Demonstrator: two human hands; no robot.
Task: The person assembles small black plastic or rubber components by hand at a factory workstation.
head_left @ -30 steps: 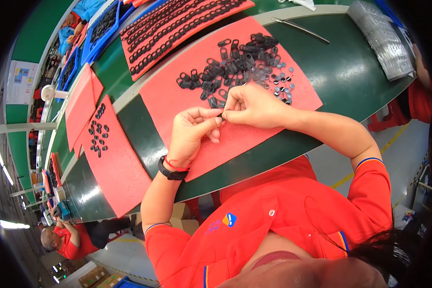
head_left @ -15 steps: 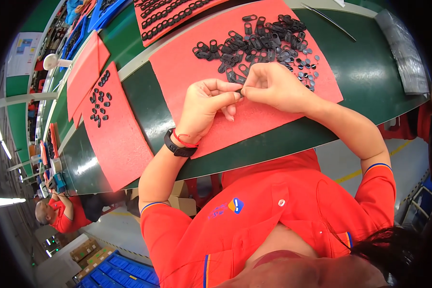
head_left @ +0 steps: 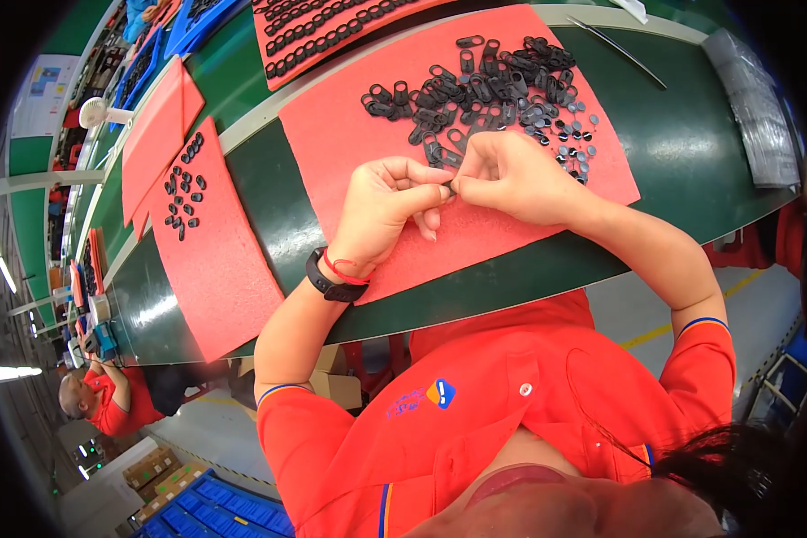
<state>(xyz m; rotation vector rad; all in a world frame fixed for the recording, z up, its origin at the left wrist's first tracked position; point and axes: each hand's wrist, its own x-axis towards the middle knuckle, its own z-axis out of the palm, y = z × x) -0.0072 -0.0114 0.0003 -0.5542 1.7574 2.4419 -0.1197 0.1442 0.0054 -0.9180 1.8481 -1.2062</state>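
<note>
My left hand point(head_left: 387, 208) and my right hand point(head_left: 522, 179) meet fingertip to fingertip above a pink foam sheet point(head_left: 332, 143). Between their pinched thumbs and forefingers is a small dark part point(head_left: 449, 188), mostly covered by the fingers. Just beyond the hands lies a loose pile of black oblong plastic parts with ring-shaped ends point(head_left: 480, 88). Beside that pile, nearer my right hand, several small round grey and black discs point(head_left: 576, 143) are scattered on the foam.
To the left, another pink foam sheet point(head_left: 215, 278) carries several small black parts point(head_left: 185, 184). Rows of black parts point(head_left: 323, 31) lie on a pink sheet at the back. Tweezers point(head_left: 619, 52) and clear plastic packaging point(head_left: 751, 108) rest on the green table point(head_left: 681, 152). A seated person point(head_left: 108, 394) works far left.
Both hands stay pinched together at nearly the same spot. The view has shifted slightly, and my right hand sits a little lower in it.
</note>
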